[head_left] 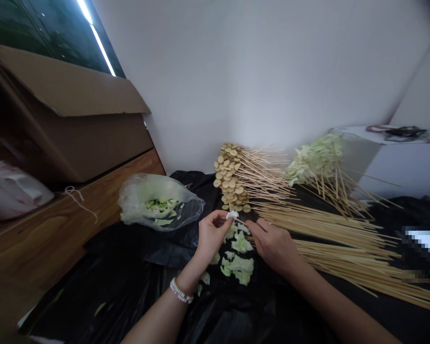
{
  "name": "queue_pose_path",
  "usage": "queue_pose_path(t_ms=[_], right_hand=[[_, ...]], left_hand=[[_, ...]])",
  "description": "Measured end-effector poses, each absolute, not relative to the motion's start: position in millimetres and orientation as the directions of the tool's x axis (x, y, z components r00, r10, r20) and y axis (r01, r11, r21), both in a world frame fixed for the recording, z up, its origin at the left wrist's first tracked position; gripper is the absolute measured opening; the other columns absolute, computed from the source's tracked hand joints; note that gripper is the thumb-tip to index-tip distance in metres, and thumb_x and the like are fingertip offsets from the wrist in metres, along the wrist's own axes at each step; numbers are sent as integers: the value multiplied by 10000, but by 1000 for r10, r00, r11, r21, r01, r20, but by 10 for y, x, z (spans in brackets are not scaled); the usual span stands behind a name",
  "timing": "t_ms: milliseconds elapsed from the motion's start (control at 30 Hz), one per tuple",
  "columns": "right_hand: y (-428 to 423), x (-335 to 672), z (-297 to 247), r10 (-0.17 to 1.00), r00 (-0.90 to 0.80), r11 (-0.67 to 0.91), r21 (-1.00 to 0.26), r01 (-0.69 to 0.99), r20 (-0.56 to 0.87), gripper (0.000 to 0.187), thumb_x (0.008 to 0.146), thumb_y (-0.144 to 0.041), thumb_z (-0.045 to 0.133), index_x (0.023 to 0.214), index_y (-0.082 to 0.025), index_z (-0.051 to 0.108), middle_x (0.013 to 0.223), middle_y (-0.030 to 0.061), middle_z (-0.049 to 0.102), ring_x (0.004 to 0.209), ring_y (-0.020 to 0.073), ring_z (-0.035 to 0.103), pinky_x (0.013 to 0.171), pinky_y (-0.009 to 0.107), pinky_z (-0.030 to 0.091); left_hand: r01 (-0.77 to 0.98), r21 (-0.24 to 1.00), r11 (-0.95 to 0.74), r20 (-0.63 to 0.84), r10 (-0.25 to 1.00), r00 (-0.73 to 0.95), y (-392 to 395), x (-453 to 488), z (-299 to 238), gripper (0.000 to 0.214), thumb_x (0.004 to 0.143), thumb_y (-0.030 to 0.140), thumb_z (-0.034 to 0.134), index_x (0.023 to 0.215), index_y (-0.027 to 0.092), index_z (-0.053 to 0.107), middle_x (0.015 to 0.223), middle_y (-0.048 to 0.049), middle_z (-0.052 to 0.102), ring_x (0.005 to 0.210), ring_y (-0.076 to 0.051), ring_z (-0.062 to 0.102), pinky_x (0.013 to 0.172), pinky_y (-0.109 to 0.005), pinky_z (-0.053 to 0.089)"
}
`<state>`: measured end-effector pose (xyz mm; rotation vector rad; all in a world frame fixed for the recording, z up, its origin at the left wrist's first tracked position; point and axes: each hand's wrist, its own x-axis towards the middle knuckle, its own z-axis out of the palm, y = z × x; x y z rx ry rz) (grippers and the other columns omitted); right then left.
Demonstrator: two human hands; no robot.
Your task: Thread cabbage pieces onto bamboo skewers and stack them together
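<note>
My left hand [212,235] pinches a small pale piece of cabbage [231,215] between thumb and fingertips, above a loose heap of cut cabbage pieces [239,258] on black plastic sheeting [136,277]. My right hand [272,244] is closed, its fingertips pointing toward the pinched piece, and seems to grip a thin bamboo skewer whose end shows near the cabbage. A white bead bracelet [181,291] circles my left wrist. Both hands meet just in front of the skewer piles.
Bare bamboo skewers [344,248] fan out to the right. Skewers loaded with round tan slices [231,177] and skewers with cabbage [315,165] lie behind. A clear bag of cabbage [157,203] sits left, beside a wooden ledge [39,239] and cardboard box [75,119].
</note>
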<state>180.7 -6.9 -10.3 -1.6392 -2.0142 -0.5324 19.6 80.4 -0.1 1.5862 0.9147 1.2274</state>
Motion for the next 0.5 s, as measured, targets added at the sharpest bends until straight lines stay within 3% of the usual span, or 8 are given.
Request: queue_pose_path(t_ms=[233, 500], right_hand=[[-78, 1784, -99, 770, -160, 209, -7, 978, 618, 276, 894, -141, 428, 1072, -167, 638, 835, 61, 620, 752, 162, 553, 664, 263, 350], [-88, 1733, -149, 851, -127, 154, -10, 988, 510, 347, 774, -30, 451, 1051, -165, 610, 848, 53, 626, 662, 145, 556, 562, 264, 325]], left_hand=[[69, 926, -372, 349, 910, 223, 800, 196, -38, 202, 688, 317, 748, 769, 169, 637, 727, -21, 687, 642, -135, 627, 606, -211, 478], [169, 872, -460, 412, 875, 253, 742, 185, -21, 172, 746, 344, 709, 796, 183, 671, 739, -15, 696, 637, -141, 631, 601, -216, 487]])
